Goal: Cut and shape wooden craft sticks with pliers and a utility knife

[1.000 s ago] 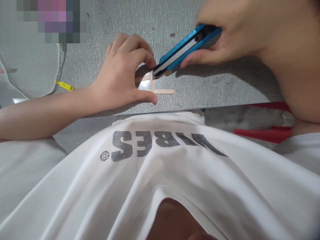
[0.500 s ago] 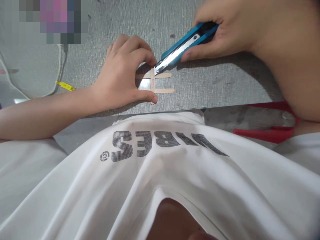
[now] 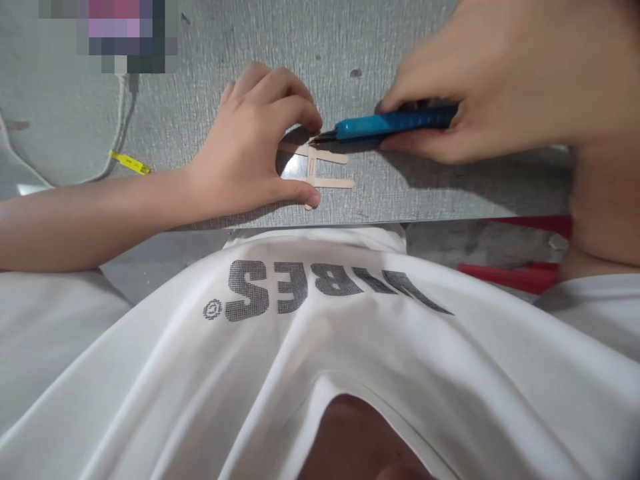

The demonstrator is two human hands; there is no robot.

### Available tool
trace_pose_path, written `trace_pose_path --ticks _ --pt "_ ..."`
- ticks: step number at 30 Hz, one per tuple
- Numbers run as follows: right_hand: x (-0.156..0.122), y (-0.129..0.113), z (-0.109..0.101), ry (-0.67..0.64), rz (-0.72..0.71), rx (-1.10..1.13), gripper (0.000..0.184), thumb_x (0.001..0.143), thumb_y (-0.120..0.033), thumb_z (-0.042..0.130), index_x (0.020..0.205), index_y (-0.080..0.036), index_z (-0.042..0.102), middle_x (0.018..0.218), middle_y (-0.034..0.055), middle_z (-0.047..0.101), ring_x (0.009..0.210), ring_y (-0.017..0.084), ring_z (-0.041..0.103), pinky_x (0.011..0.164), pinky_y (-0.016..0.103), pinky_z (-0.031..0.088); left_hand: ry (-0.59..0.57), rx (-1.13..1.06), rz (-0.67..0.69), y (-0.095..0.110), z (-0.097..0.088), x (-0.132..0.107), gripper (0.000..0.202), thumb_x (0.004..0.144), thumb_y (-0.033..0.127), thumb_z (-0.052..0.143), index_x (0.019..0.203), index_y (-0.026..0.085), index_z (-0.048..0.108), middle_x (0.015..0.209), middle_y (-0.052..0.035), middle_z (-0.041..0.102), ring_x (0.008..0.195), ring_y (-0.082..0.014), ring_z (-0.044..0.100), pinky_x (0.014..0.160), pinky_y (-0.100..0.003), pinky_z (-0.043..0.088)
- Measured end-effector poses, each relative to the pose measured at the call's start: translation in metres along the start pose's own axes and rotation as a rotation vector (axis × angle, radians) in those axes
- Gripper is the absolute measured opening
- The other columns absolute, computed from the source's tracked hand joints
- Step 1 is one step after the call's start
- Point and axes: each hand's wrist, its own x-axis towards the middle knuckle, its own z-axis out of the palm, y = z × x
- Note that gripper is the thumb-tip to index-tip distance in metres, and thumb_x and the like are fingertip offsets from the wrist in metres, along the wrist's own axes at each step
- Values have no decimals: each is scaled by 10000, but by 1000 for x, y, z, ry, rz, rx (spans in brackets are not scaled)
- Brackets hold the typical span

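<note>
My left hand [image 3: 265, 140] presses the two ends of a short wooden craft stick [image 3: 311, 167] between thumb and fingertips. That stick lies crosswise over two more craft sticks [image 3: 336, 183], which stick out to the right of it. My palm hides their left parts. In my right hand [image 3: 445, 113] is a blue utility knife [image 3: 385, 124], wrapped by the fingers and held almost level, edge-on to me. Its dark tip meets the upper part of the crosswise stick, close to my left fingertips. Whether the blade cuts into the wood I cannot tell.
The grey textured table [image 3: 210, 40] ends just in front of my white shirt [image 3: 260, 373]. A pale cable [image 3: 120, 123] with a yellow tag [image 3: 131, 163] lies at the left, below a blurred-out patch. Something red [image 3: 510, 277] shows below the table edge at right.
My right hand has turned the knife from a slant to nearly level and rolled it, so its metal side no longer shows. The upper long stick now tilts slightly; my left hand keeps its hold.
</note>
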Motion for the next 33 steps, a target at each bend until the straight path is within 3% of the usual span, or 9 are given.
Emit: trace_pose_path --ticks 2,4,7,11,15,18,23,27,33 --pt "-3 -10 2 122 -84 -303 414 894 -382 532 1176 -187 764 1301 119 832 1298 384 702 864 504 399 -5 1 -10 1 1 0 654 952 752 717 1438 315 742 1580 -131 650 1456 -453 527 1141 -651 433" --pt "-2 -18 3 108 -116 -430 468 883 -355 527 1274 -189 722 1286 116 820 1127 320 735 850 490 398 -1 -16 -25 0 2 1 698 957 801 699 1437 296 749 1578 -124 649 1442 -433 550 1181 -632 424" --pt "1 -24 4 49 -69 -426 542 897 -311 512 1411 -203 645 1048 49 785 915 256 695 810 446 390 23 -23 -31 -2 5 0 729 951 831 697 1427 280 752 1496 -144 682 1369 -433 602 1171 -624 426" --pt "1 -28 6 18 -10 -333 538 964 -313 607 1491 -208 595 722 -45 573 657 207 553 724 380 353 35 -6 -24 -2 7 -3 673 986 804 679 1412 287 747 1340 -165 722 1277 -448 622 1084 -617 437" --pt "-4 -37 8 -35 -4 -272 378 1117 -543 594 1356 -261 673 748 -37 645 704 209 645 729 348 371 19 22 -38 0 8 -4 700 990 776 723 1456 254 743 1323 -178 721 1267 -458 637 1081 -620 450" --pt "-7 -42 9 -110 48 -341 516 1156 -703 490 1259 -242 700 780 3 688 780 249 697 765 379 403 7 33 -45 1 8 -2 712 970 779 763 1455 258 757 1308 -178 724 1268 -477 654 1086 -639 460" --pt "-6 -48 7 -205 80 -424 469 1171 -617 441 1173 -229 703 881 70 732 846 296 726 758 398 436 32 -32 -35 -1 9 -1 578 931 730 802 1335 316 801 1250 -145 737 1241 -470 657 1086 -653 461" --pt "1 -59 6 -269 148 -323 460 1142 -584 508 1337 -218 705 857 69 695 790 308 713 747 395 438 87 -91 0 -4 11 -3 510 921 702 800 1301 362 816 1190 -124 755 1229 -456 652 1080 -643 460" --pt "7 -68 8 -319 138 -403 606 1159 -658 323 1418 -237 673 837 93 691 659 282 592 660 390 366 48 -61 -17 -1 10 -1 506 969 684 744 1322 329 816 1279 -138 758 1248 -459 655 1071 -633 446"
